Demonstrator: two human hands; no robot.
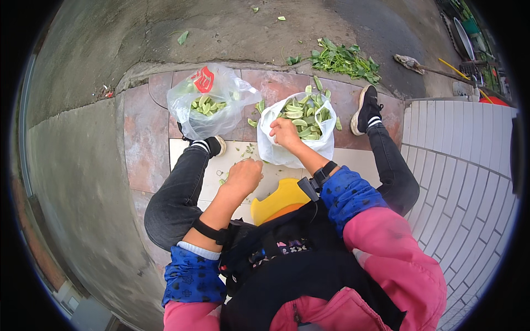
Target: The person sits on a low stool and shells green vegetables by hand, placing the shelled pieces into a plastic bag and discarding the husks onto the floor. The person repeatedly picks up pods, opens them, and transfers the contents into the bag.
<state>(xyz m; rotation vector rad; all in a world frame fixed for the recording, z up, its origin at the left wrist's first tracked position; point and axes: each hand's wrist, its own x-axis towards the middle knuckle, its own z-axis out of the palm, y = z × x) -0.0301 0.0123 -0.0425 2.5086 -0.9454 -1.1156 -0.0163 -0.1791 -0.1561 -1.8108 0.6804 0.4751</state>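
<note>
A white plastic bag (295, 156) stands open in front of me, full of flat green bean pods (301, 118). At its near left rim is my right hand (284, 134), its fingers curled over the edge beside the pods; what they hold, if anything, is hidden. My left hand (246, 175) is closed like a fist above the pale tiles, lower and to the left of that bag. Its fingertips are turned out of sight. Further left, a clear plastic bag (234, 107) with a red print holds more green bean pods (207, 105).
Green scraps (248, 150) and loose pods lie around the bags. A pile of leafy green stems (346, 62) sits on the concrete beyond the tiles. A yellow stool (280, 194) shows beneath me. White bricks (458, 176) rise on the right, with a long-handled tool (436, 69) beyond.
</note>
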